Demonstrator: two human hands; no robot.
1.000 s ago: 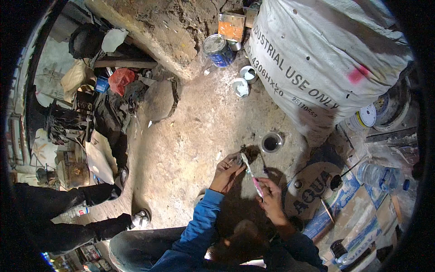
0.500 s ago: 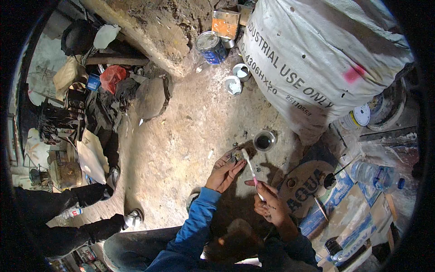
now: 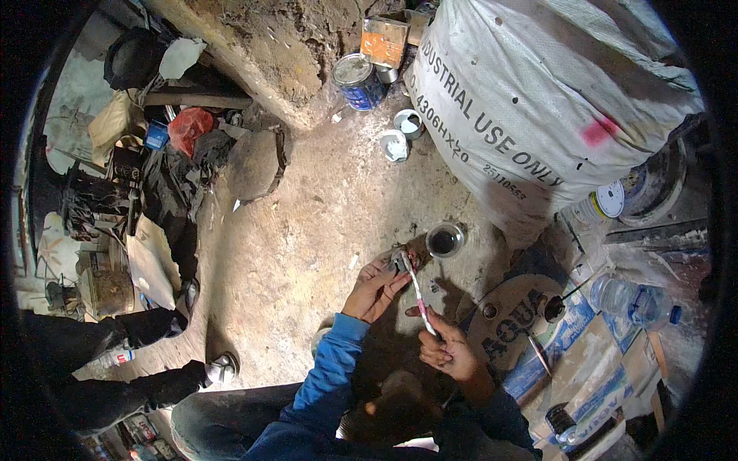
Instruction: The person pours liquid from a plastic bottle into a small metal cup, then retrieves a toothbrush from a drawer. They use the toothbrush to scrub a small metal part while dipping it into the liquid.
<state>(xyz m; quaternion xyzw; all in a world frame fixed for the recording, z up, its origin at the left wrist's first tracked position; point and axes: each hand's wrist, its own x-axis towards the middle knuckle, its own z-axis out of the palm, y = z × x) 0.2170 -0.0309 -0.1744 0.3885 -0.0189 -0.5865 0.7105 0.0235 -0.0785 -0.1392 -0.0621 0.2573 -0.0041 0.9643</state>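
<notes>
Pinched in the fingers of my left hand point(image 3: 372, 292) is a small, dark, roundish part point(image 3: 397, 263), partly covered by the fingertips; its exact kind is unclear. My right hand point(image 3: 449, 348) grips a toothbrush point(image 3: 419, 295) with a white and pink handle. The brush head lies against the part, bristles hidden. Just beyond and to the right of my left hand, a small clear cup point(image 3: 445, 240) with dark liquid stands on the stained concrete floor point(image 3: 300, 253).
A big white woven sack point(image 3: 530, 107) fills the upper right. Paint tins point(image 3: 358, 83) and two small white-stained cups point(image 3: 394, 146) stand beyond. Flattened cardboard point(image 3: 530, 326) and a plastic bottle point(image 3: 630, 301) lie right. Another person's dark-clad legs point(image 3: 131, 338) reach in from the left, near scrap.
My right hand has shifted a little left and up with the toothbrush. The brush head has moved left, from the part's right edge onto the part. My left hand has shifted slightly left.
</notes>
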